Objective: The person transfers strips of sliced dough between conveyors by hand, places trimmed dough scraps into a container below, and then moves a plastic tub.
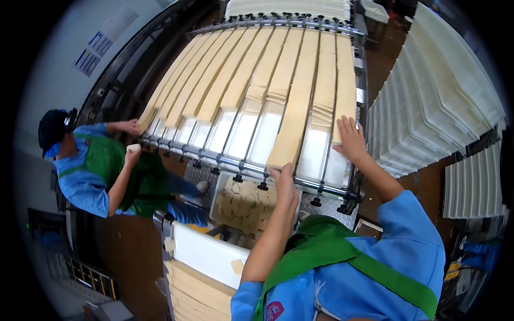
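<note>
- what is the left hand (284,184) doing?
- it's touching the end of a strip (287,140), and the right hand (350,142) is touching the rightmost strip (346,80).
- and the co-worker (99,166)?
- holding a piece (134,147).

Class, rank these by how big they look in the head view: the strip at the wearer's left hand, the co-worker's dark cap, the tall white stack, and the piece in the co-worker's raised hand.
1. Tall white stack
2. Strip at the left hand
3. Dark cap
4. Piece in the raised hand
</note>
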Action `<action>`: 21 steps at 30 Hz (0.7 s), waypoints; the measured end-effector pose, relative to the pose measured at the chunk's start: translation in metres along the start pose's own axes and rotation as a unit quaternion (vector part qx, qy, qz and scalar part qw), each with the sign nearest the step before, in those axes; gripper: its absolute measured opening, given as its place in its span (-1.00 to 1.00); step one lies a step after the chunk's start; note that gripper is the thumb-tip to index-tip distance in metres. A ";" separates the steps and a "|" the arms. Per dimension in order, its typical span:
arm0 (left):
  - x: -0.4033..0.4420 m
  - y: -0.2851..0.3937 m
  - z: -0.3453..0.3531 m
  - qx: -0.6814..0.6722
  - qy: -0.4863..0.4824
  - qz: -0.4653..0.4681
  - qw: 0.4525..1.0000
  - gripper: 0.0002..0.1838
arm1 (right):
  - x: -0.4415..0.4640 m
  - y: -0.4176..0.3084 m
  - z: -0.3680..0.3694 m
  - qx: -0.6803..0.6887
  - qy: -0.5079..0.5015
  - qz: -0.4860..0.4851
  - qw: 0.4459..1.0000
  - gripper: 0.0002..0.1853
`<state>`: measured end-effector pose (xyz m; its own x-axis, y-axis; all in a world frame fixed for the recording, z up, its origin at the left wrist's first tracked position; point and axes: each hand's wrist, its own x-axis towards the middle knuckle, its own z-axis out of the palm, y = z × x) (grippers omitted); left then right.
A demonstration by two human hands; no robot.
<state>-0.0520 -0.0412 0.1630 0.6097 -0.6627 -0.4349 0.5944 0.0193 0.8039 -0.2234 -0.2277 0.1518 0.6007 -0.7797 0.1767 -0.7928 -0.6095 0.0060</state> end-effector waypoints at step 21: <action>-0.023 0.004 -0.059 -0.137 0.064 -0.040 0.988 -0.58 | 0.028 -0.156 0.000 0.103 -0.150 -0.073 0.981 -0.14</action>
<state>-0.0327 0.0179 0.1528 0.6057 -0.5703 -0.5549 0.7525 0.1840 0.6324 -0.0832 -0.1545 0.1555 0.7347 -0.6698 -0.1079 -0.6762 -0.7103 -0.1956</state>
